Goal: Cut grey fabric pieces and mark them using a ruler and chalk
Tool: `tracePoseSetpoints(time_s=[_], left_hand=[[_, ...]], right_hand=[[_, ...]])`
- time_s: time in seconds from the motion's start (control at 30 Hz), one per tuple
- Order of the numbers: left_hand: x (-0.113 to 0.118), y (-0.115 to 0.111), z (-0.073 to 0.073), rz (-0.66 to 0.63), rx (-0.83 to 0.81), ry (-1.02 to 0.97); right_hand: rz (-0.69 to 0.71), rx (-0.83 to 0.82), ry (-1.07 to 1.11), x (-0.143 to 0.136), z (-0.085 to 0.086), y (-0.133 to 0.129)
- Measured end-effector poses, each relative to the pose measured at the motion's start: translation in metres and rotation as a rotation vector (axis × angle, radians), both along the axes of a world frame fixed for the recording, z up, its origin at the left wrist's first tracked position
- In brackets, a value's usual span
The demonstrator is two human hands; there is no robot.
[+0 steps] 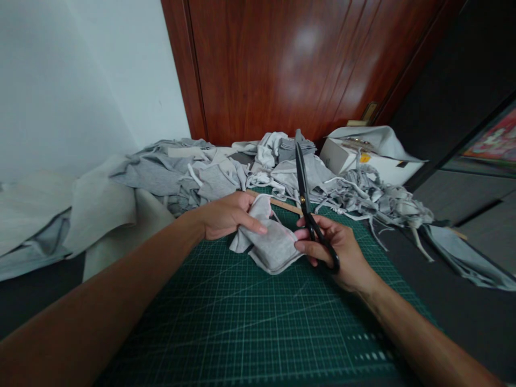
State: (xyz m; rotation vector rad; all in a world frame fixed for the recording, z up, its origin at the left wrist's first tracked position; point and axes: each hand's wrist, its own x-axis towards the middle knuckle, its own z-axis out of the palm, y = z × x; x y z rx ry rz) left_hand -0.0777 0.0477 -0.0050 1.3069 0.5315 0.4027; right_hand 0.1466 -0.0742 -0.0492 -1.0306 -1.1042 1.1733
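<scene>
A light grey piece of fabric (276, 250) with faint pink marks is stretched between both hands over the green cutting mat (242, 322). My left hand (231, 216) pinches its left side, thumb on top. My right hand (332, 247) pinches its right edge between thumb and fingers and also holds black scissors (303, 199), whose handles lie across the palm. The blades point away from me, up past the fabric, and look closed. Just behind the fabric, a wooden ruler (287, 206) lies on the mat.
Grey fabric pieces (161, 166) are heaped along the back left. Behind the mat stands a white box (373, 161), with tangled grey strips (387, 201) before it. Pale sheets (100, 207) lie at the left, near the wall. A brown wooden door (274, 70) is behind.
</scene>
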Motion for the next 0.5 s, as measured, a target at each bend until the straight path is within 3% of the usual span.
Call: tracePoseSetpoints(time_s=[0.07,0.23,0.4,0.5], left_hand=[[-0.002,0.002,-0.001,-0.011,0.008,0.007],[0.003,0.003,-0.009,0.099,-0.005,-0.093],[0.018,-0.008,-0.015,0.221,-0.048,-0.193],[0.024,-0.018,-0.011,0.245,-0.043,-0.204]], right_hand=[[-0.014,0.005,0.007,0.001,0.000,0.000],[-0.040,-0.007,0.011,0.000,0.000,0.000],[-0.069,-0.003,0.006,0.001,-0.001,0.001],[-0.073,0.003,0.016,0.003,-0.002,0.001]])
